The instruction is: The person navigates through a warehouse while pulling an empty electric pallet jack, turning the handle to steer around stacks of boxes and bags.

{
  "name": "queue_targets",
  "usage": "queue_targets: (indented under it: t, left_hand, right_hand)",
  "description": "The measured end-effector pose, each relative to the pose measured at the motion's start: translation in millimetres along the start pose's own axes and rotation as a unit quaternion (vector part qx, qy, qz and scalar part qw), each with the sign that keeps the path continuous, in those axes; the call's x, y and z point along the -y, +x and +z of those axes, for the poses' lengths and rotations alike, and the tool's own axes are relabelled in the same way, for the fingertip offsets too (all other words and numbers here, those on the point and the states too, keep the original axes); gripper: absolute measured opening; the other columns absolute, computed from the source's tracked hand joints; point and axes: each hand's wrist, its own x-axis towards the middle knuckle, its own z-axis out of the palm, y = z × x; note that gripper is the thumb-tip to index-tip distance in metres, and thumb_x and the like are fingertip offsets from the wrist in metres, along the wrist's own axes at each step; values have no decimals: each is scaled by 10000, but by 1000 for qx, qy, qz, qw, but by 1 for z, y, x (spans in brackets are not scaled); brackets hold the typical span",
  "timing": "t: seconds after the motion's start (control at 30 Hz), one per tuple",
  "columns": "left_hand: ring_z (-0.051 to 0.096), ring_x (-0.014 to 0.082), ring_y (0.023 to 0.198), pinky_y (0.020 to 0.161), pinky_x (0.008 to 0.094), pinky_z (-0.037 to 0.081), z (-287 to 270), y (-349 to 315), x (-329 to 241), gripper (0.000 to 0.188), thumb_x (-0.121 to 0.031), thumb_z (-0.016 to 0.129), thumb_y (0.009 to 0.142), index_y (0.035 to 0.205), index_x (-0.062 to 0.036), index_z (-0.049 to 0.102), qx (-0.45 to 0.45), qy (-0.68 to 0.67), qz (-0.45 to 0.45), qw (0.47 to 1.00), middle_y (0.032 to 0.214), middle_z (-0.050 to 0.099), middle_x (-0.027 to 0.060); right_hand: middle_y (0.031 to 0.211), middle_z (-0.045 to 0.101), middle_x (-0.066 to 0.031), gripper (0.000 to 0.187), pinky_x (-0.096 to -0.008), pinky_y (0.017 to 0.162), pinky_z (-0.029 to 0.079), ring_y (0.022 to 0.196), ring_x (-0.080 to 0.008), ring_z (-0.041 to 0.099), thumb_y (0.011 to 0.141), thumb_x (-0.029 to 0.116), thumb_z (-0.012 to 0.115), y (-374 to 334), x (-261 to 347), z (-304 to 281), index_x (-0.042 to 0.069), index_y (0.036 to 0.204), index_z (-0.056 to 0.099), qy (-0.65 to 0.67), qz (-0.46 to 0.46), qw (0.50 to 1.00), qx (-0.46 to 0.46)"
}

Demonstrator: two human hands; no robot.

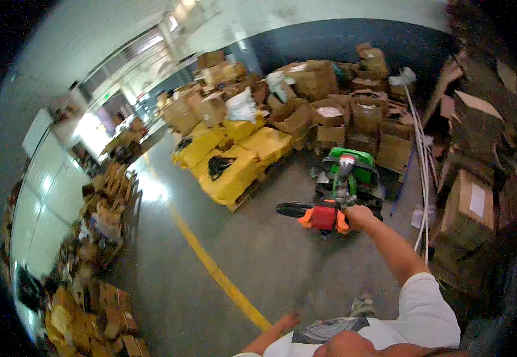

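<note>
My right arm reaches forward, and my right hand (pixel 359 216) is closed around the right grip of the control handle (pixel 324 218) of a green and black pallet truck (pixel 356 163). The handle has a red middle, orange sides and a black loop sticking out on its left. The truck stands ahead of me, its handle tilted back in my direction. Low in the view, my left hand (pixel 288 321) hangs near my body, away from the truck. It is small and blurred, so its fingers cannot be made out.
Yellow-wrapped goods (pixel 240 163) sit on a pallet left of the truck. Brown cartons (pixel 365 113) pile up behind it. White pipes (pixel 422 149) and stacked cartons (pixel 469 202) line the right. A yellow floor line (pixel 211 265) runs past heaped goods (pixel 100 232) on the left.
</note>
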Motion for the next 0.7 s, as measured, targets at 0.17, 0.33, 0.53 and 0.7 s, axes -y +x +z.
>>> queue_targets:
  t: [0.17, 0.33, 0.53, 0.7]
  left_hand:
    - [558, 269, 817, 757, 409, 445, 110, -149, 123, 425, -384, 526, 841, 1119, -63, 501, -183, -141, -239, 943, 907, 577, 105]
    - [568, 281, 848, 771, 412, 453, 319, -284, 146, 435, -384, 528, 838, 1131, -63, 511, -237, -285, -431, 823, 945, 585, 120]
    - [579, 295, 886, 787, 415, 461, 542, -321, 10, 448, -384, 531, 836, 1147, -62, 524, -177, -429, -436, 771, 991, 596, 139]
    - [589, 307, 918, 801, 418, 469, 596, -371, -68, 459, -384, 533, 833, 1160, -61, 535, -244, -442, -439, 743, 1029, 605, 154]
  right_hand:
    - [890, 649, -134, 433, -396, 703, 514, 835, -308, 628, 607, 369, 763, -11, 56, 35, 84, 912, 646, 46, -112, 991, -54]
    - [911, 650, -146, 488, -397, 698, 510, 841, -327, 623, 571, 400, 788, -70, 129, 53, 43, 873, 653, 86, -127, 985, -79]
    - [843, 641, -196, 467, -414, 683, 504, 800, -334, 628, 593, 342, 792, -81, 153, 89, -31, 823, 631, 85, -165, 976, -114]
    - [808, 632, -203, 505, -424, 664, 490, 775, -335, 622, 615, 381, 770, -130, 211, 111, -59, 797, 604, 151, -244, 956, -54]
